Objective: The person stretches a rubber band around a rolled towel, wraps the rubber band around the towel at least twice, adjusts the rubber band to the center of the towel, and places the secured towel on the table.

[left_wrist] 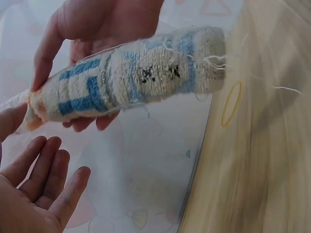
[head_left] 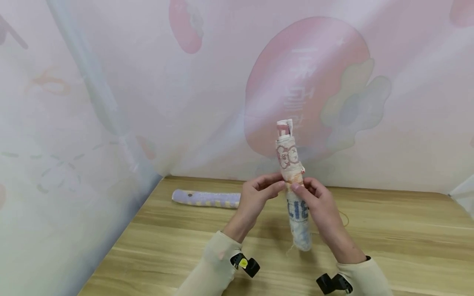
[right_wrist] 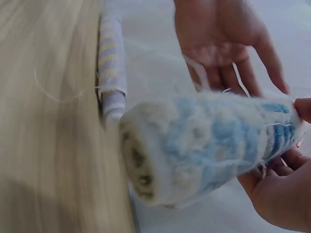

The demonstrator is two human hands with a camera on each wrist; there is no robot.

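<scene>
A rolled towel (head_left: 299, 230) stands upright above the wooden table (head_left: 389, 238), pink and patterned at the top, white with blue letters lower down. My right hand (head_left: 322, 209) grips it at the middle, fingers curled behind it and thumb in front; the right wrist view shows this hand (right_wrist: 277, 194) under the roll (right_wrist: 204, 145). My left hand (head_left: 257, 195) reaches the roll's middle from the left. In the left wrist view the left hand (left_wrist: 39, 189) lies open with loose fingers beside the roll (left_wrist: 141, 77), and only its thumb is near the cloth. A thin pale strand crosses the left hand (right_wrist: 218, 34) at its fingers.
A second rolled towel (head_left: 205, 198), lavender with yellow stripes, lies on the table at the back left, against the printed fabric backdrop (head_left: 148, 82). A yellow rubber band (left_wrist: 232, 103) lies on the wood to the right of the hands. Fabric also closes off the left side.
</scene>
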